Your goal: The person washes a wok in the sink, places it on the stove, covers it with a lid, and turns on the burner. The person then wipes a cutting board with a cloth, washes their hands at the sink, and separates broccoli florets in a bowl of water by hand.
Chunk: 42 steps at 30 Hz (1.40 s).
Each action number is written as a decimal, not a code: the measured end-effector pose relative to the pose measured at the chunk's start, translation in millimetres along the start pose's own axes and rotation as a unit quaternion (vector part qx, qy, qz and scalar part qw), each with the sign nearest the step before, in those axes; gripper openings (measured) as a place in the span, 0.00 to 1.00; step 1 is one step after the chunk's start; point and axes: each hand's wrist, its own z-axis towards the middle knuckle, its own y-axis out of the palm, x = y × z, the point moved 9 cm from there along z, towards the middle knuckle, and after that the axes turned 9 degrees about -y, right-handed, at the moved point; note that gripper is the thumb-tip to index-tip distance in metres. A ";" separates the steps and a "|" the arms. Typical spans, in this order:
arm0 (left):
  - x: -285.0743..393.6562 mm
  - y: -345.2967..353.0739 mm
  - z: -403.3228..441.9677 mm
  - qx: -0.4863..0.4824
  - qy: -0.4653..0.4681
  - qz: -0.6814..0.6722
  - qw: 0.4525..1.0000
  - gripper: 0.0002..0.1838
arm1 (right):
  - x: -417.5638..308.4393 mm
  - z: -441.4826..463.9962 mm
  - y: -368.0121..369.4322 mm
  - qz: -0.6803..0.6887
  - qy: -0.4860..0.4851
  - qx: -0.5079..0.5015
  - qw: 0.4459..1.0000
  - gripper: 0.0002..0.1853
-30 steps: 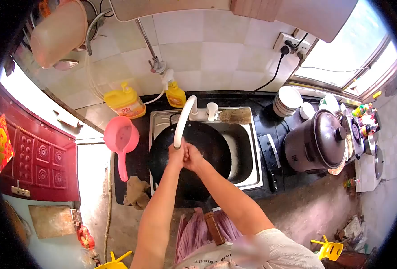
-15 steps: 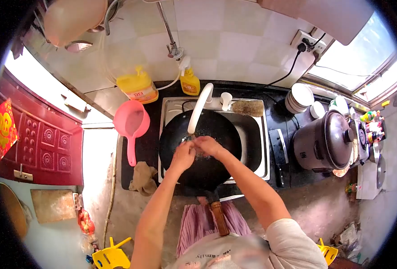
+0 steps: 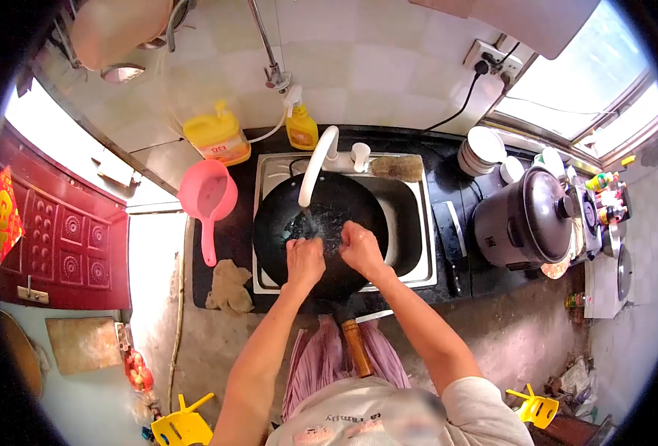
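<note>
A black wok (image 3: 269, 223) sits over the sink (image 3: 416, 275), its wooden handle (image 3: 356, 348) pointing toward my body. Water runs into it from the white faucet (image 3: 315, 167). My left hand (image 3: 304, 262) is above the wok, just below the stream, fingers curled closed. To its right, also over the wok, my right hand (image 3: 361, 247) has its fingers drawn together in a pinch. The two hands are apart. Whatever either may hold is hidden by the fingers.
Left of the sink are a pink dipper (image 3: 208, 195), a brown cloth (image 3: 230, 288), a yellow jug (image 3: 217, 137) and a spray bottle (image 3: 301, 128). A scrubbing brush (image 3: 397, 168) lies on the sink's back edge. Right are a knife (image 3: 450, 238), stacked bowls (image 3: 481, 151) and a large cooker (image 3: 526, 219).
My hands were together under the faucet and have separated, the left moving down from the spout and the right staying to the right. The whole view has shifted slightly.
</note>
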 end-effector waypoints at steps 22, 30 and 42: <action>52.1 -7.6 -68.8 -0.074 -0.122 0.048 0.989 0.17 | -38.2 -61.6 -31.0 -0.005 -0.113 -0.043 0.993 0.13; 70.3 6.2 -74.6 0.048 -0.186 -0.354 0.915 0.16 | -37.4 -68.0 -32.4 0.253 -0.019 0.006 0.967 0.14; 90.1 22.2 -56.0 0.125 -0.242 -0.171 0.947 0.18 | -18.9 -77.9 -4.7 0.681 0.260 -0.088 0.679 0.13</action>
